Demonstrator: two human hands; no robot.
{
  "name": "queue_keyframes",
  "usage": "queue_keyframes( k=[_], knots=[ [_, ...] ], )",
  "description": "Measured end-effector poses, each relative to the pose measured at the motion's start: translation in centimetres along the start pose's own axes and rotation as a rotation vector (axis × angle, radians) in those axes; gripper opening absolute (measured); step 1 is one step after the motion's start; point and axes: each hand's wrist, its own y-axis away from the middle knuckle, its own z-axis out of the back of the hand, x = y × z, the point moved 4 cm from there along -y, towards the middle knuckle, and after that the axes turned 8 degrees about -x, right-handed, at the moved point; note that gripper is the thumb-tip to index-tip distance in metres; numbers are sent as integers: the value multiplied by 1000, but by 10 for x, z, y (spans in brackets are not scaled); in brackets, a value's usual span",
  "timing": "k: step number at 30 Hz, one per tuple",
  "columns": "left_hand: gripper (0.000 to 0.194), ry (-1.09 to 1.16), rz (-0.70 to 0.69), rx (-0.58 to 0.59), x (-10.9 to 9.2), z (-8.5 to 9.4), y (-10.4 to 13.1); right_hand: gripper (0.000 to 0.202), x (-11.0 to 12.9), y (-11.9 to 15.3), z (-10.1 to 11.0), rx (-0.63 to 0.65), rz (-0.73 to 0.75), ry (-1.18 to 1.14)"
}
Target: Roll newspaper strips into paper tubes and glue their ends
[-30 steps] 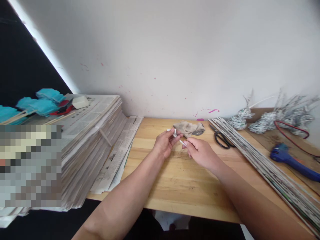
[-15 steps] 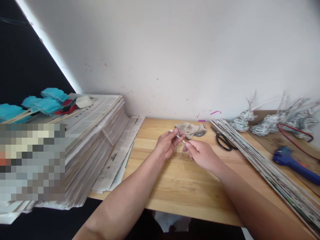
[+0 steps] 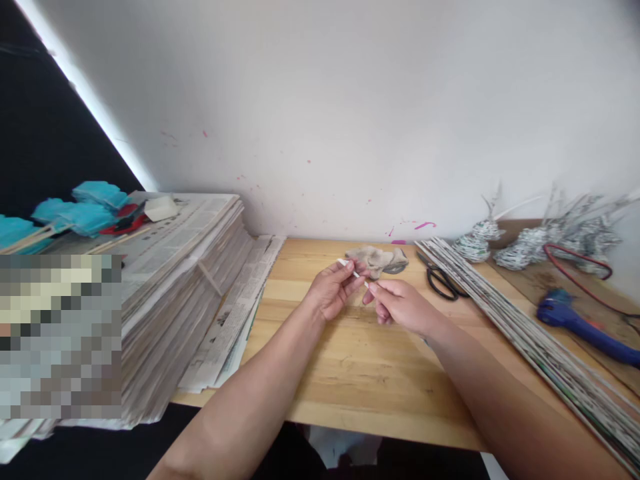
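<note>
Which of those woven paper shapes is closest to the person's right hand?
The leftmost woven paper shape, by the top end of the bundle of paper sticks; the others sit farther from the right hand.

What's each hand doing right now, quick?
Left hand: closed on the thin white stick, pinching its upper part.
Right hand: closed on the same stick, pinching its lower end.
</note>
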Motion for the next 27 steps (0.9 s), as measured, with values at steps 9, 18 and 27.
queue_keyframes(
  k=[9,18,27],
  knots=[
    [22,10,-35,67,-1,-3,0,42,2,1,1,51,-92,-267],
    [18,-3,-45,54,2,1,-2,42,-4,0,1,82,-118,-362],
    [9,-46,-29,21,4,-1,-2,37,0,1,2,-8,-47,-156]
  ],
)
